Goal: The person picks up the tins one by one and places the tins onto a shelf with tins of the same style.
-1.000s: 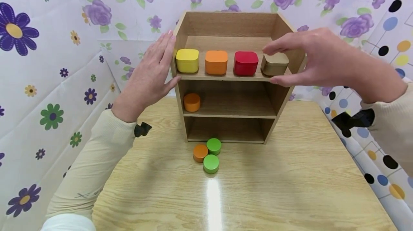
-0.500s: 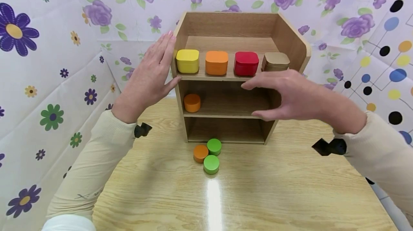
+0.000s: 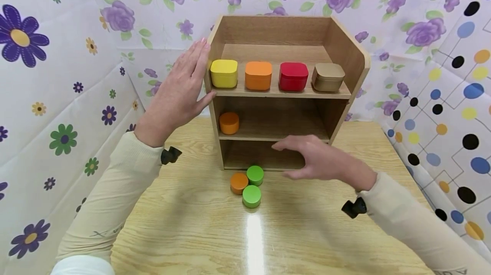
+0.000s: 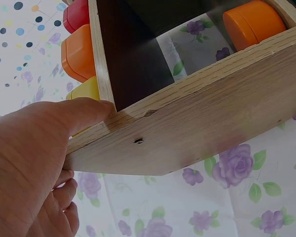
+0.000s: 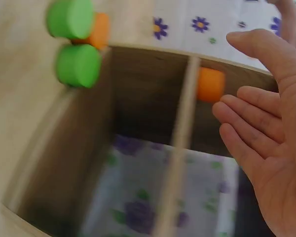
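Rests the left hand (image 3: 174,89) with straight fingers against the left edge of the wooden shelf (image 3: 274,30), toward the far edge of the bench (image 3: 307,232). Holds the right hand (image 3: 320,158) spread, near two green discs (image 3: 251,195) and an orange disc (image 3: 239,183) just off the shelf's lower front edge.

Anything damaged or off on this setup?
Minor wear, in the left wrist view: the wooden side panel touched by the left hand has a dark notch on its edge and a dark mark on its face. Both break the plain grain. Nothing looks spilled.
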{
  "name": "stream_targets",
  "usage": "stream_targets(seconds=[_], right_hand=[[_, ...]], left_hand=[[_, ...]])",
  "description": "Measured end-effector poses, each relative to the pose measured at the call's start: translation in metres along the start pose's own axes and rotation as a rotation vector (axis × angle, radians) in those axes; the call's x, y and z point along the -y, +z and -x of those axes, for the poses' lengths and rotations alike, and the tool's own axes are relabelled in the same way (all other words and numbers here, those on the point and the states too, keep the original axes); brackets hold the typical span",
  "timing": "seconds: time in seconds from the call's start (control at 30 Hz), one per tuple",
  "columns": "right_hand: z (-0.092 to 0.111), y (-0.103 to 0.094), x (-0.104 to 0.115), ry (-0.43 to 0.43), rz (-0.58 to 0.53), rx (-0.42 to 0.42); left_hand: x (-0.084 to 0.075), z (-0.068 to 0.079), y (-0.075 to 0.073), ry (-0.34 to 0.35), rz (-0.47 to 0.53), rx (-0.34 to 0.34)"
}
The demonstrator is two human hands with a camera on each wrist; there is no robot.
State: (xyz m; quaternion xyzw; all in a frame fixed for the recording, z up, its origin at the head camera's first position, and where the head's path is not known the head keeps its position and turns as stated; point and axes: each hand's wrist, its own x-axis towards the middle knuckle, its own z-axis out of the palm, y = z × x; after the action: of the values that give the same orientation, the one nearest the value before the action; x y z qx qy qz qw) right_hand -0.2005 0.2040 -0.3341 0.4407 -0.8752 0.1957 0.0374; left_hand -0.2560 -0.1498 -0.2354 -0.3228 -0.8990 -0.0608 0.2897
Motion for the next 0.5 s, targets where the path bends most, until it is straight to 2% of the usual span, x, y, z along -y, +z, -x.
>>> stream_targets(seconds=[0.2,0.5], right_hand=[[0.001,0.047,-0.015,0.099,-0.115,0.027],[-0.008,0.106,-0.041,0.147,-0.173,-0.077]], left_hand=[[0.0,0.001,0.0,-0.007,0.003,0.004],[-0.001,0.0,0.001,-0.004,0.011,-0.009]])
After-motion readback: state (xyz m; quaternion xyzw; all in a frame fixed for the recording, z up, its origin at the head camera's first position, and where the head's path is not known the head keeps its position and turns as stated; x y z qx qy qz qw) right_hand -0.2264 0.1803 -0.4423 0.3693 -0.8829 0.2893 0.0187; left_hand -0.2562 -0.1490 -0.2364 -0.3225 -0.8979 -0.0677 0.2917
